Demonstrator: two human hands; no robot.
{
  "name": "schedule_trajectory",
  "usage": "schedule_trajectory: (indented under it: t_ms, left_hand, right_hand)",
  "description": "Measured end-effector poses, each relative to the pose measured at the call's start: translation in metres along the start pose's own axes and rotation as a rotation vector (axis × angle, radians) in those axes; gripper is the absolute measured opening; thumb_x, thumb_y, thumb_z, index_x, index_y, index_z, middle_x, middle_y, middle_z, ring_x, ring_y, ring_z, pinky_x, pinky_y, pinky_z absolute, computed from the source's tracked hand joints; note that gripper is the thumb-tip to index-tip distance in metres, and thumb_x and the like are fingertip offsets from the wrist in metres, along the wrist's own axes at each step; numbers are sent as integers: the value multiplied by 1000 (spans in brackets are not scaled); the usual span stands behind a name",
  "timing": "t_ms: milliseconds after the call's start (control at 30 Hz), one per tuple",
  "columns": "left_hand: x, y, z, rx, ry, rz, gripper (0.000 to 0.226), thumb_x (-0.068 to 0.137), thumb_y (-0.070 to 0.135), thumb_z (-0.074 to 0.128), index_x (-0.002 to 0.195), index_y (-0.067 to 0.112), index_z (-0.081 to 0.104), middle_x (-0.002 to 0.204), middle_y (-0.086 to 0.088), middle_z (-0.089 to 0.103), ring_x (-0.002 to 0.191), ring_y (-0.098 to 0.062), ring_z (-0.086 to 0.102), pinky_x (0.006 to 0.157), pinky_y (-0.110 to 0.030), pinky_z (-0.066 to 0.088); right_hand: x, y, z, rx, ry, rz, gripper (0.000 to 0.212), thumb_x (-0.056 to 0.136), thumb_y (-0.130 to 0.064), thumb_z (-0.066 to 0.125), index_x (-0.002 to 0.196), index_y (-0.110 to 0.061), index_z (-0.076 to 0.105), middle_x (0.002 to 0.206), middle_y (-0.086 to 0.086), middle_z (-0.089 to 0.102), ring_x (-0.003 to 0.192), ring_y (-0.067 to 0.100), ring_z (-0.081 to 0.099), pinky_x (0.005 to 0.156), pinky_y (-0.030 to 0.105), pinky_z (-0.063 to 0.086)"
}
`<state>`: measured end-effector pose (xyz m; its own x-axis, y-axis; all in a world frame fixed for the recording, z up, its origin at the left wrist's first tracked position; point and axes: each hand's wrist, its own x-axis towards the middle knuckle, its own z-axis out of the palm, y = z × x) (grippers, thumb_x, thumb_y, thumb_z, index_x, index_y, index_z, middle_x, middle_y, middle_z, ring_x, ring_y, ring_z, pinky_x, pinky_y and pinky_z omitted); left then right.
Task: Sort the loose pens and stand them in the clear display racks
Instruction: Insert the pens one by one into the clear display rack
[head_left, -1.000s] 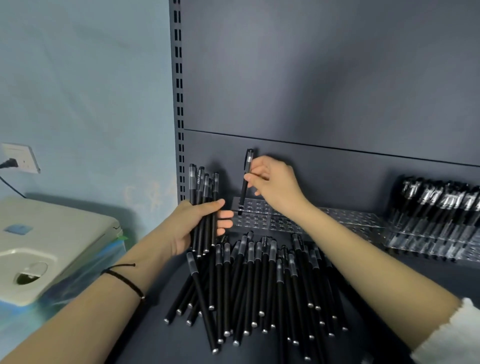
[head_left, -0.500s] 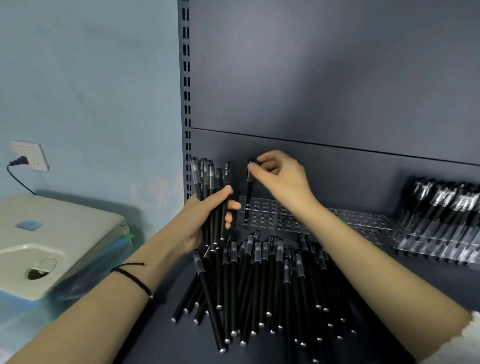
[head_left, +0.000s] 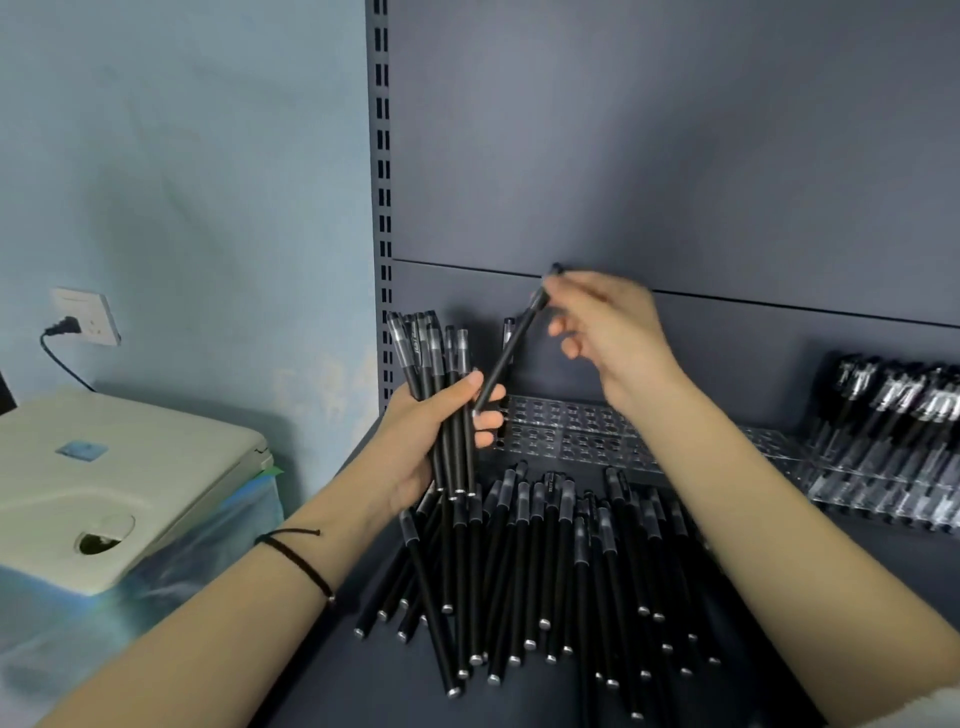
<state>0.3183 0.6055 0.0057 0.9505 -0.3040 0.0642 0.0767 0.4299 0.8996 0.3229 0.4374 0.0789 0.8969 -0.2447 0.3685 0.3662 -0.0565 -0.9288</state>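
My left hand (head_left: 431, 441): fingers curled round bundle of slim black capped pens (head_left: 441, 395), frame centre. My right hand (head_left: 613, 338): blurred, seemingly pinching one black pen (head_left: 511, 353), slanted. Risks: its low tip snags my bundle; a weak pinch drops it onto the pile of loose black pens (head_left: 545, 561), missing the clear perforated plastic rack (head_left: 571, 431).

Right hand (head_left: 613, 338) lifts another pen (head_left: 501, 366) (tilted)
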Motion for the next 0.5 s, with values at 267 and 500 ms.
schedule_trajectory:
  t_ms: [267, 500]
  left_hand:
    - [9, -3, -14, -35, 153, 8, 9, 91, 13, 65, 88, 5, 68, 83, -8, 74, 60, -14, 67, 53, -23, 54]
    - [9, -4, -13, -8, 146, 9, 9, 91, 11, 64, 92, 3, 66, 77, -7, 73, 57, -13, 66, 51, -22, 53]
  right_hand:
    - [29, 17, -19, -153, 206, -155, 15, 92, -16, 65, 106, -11, 65, 93, 1, 68, 44, -4, 49, 44, 10, 36]
    - [30, 33, -12, -249, 138, -191, 9, 90, -13, 67, 99, -12, 65, 93, 0, 67, 49, -10, 52, 51, 9, 42]
